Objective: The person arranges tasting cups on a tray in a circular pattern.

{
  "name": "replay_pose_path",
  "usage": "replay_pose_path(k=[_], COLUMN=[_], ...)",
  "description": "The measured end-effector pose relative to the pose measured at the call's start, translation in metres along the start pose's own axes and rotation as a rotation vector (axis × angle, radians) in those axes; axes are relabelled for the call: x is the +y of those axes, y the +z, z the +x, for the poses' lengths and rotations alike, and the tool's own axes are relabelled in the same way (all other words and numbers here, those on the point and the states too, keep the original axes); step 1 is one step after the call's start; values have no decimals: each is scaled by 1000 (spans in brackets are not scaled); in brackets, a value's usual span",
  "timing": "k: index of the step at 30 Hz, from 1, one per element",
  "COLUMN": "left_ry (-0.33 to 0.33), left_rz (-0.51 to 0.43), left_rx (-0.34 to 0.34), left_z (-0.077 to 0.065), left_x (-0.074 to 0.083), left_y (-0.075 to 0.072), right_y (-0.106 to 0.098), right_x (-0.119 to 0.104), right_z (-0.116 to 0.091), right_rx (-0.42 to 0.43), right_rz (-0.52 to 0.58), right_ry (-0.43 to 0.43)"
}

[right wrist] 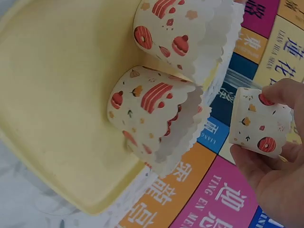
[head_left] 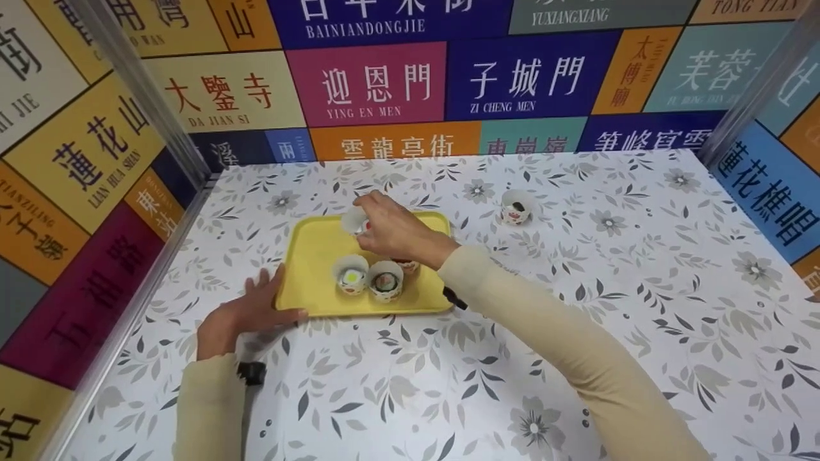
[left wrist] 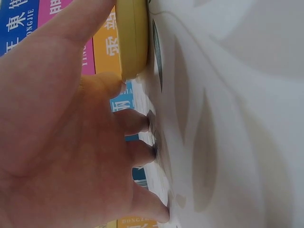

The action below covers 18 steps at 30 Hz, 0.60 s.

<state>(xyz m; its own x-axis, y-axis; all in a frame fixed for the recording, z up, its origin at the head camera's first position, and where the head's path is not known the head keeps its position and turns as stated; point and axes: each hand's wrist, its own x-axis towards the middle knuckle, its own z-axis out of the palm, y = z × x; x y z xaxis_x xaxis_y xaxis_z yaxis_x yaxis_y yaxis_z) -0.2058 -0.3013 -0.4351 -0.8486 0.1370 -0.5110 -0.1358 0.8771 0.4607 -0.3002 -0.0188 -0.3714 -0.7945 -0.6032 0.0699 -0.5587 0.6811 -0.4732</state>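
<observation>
My right hand (head_left: 403,229) holds a small paper baking cup (right wrist: 256,121) above the far part of the yellow tray (head_left: 311,240), fingers and thumb pinching its sides. The cup has a cake and fruit print. Below it on the tray stand a cup with a white and yellow piece (head_left: 351,280) and a cup with a sushi roll piece (head_left: 385,283). A third cup (head_left: 407,266) is mostly hidden behind my right hand. My left hand (head_left: 246,315) rests at the tray's near left corner, fingers spread, with the thumb along the front edge.
Another printed paper cup (head_left: 514,211) with a dark piece in it stands on the floral tablecloth (head_left: 608,256), right of the tray. Panels with Chinese lettering (head_left: 378,83) wall in the table at the back and both sides.
</observation>
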Motion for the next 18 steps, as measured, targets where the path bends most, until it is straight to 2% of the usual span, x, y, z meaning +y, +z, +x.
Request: replay_pose_path(k=[6,18], left_ry=[-14,-10], left_rz=[-7,4], left_rx=[-2,12], left_z=[2,2], left_x=[0,-1], left_y=[0,2], right_y=[6,22], right_x=[-15,-22], right_z=[9,19], right_rx=[-46,-41], right_rz=[-41,34], right_ry=[-5,45])
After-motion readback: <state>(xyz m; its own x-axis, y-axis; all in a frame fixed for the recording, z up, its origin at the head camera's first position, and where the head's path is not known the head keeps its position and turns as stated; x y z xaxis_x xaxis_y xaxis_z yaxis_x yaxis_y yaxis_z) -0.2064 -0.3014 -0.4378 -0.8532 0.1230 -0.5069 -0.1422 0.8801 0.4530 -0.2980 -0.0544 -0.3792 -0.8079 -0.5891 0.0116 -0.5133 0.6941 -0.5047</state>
